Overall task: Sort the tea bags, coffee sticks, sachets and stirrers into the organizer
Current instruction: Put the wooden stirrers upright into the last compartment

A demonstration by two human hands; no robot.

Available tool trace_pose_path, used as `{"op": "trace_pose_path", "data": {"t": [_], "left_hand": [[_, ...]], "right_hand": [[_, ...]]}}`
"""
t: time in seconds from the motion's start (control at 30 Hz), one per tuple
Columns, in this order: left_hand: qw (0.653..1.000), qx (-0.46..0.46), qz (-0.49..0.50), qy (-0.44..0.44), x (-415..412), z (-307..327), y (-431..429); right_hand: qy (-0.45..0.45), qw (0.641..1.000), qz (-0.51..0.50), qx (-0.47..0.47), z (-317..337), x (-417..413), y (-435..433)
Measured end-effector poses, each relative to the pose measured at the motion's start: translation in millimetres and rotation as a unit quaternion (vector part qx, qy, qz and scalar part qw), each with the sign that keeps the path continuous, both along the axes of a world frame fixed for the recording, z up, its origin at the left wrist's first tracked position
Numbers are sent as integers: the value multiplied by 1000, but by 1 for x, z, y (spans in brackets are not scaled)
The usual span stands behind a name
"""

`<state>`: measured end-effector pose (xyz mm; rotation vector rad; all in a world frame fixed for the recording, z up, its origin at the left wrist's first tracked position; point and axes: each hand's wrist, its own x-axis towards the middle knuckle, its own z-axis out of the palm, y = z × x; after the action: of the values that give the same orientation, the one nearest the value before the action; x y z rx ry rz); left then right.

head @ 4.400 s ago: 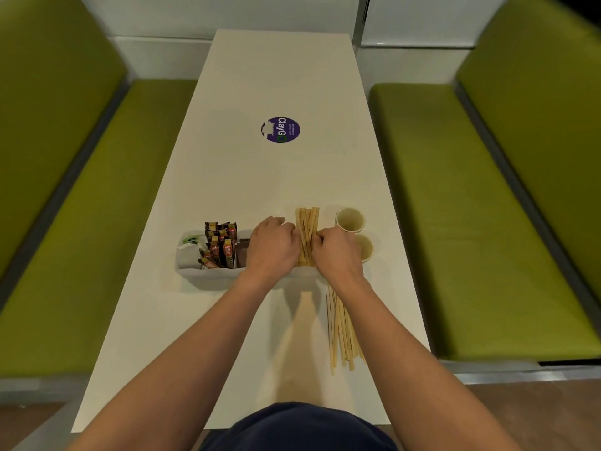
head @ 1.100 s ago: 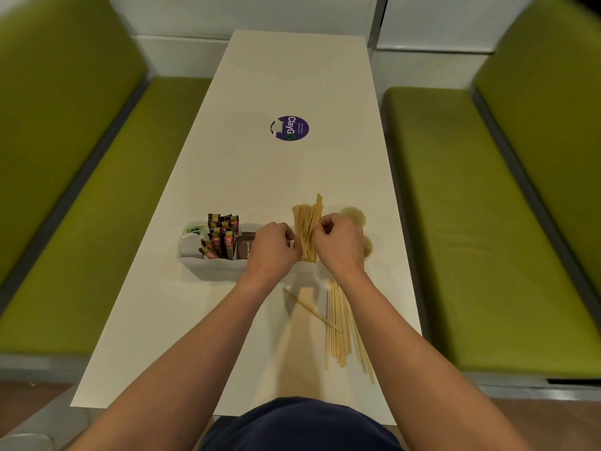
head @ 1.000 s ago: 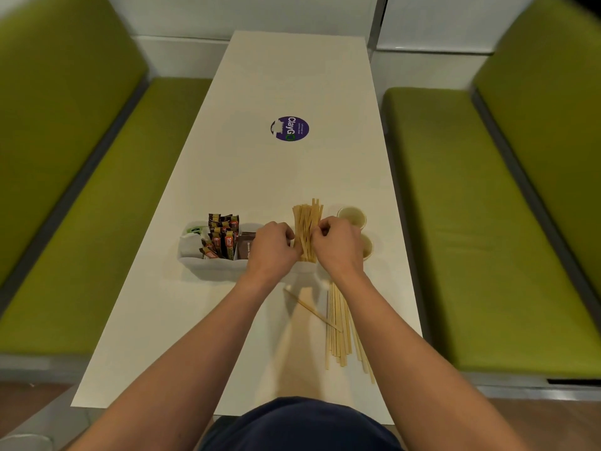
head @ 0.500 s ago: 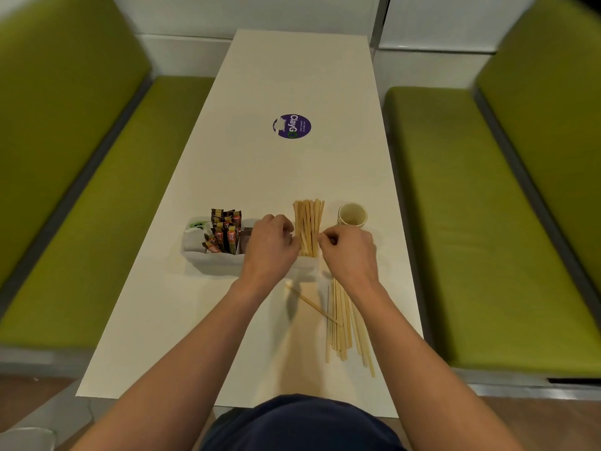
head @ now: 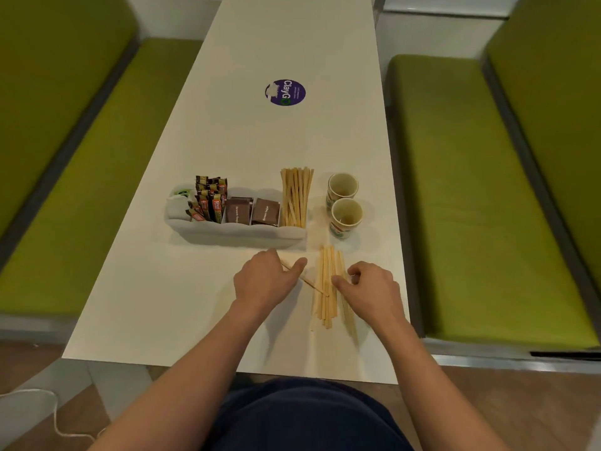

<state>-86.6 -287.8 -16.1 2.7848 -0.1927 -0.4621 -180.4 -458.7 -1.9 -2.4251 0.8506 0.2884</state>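
Though on table point(head: 175, 288), stirrers point(head: 324, 278) btwn L hand point(head: 264, 281), R hand point(head: 371, 288).

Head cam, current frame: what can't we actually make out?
1. Head view: whether the left hand pinches the stray stirrer or just covers it; its fingers hide the contact.
2. Head view: right hand grip on the loose stirrers; curled fingers hide it, and overlap blocks a count.
3. Head view: organizer leftmost compartment contents, too small.
4. Head view: coffee sticks print, too small.

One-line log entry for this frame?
phase: gathering | left hand: pinches stray stirrer | right hand: thumb on loose stirrers, grip unclear | organizer: stirrer bundle upright in right-end compartment
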Motion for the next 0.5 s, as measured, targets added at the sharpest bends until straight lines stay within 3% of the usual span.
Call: {"op": "trace_pose_path", "data": {"t": [0.3, 0.5], "left_hand": [[995, -100, -17, 14, -11, 0, -14], [995, -97, 7, 14, -19, 3, -21]], "right_hand": [[-26, 1000, 11, -14, -10, 10, 7], [-35, 999, -15, -8, -14, 17, 10]]}}
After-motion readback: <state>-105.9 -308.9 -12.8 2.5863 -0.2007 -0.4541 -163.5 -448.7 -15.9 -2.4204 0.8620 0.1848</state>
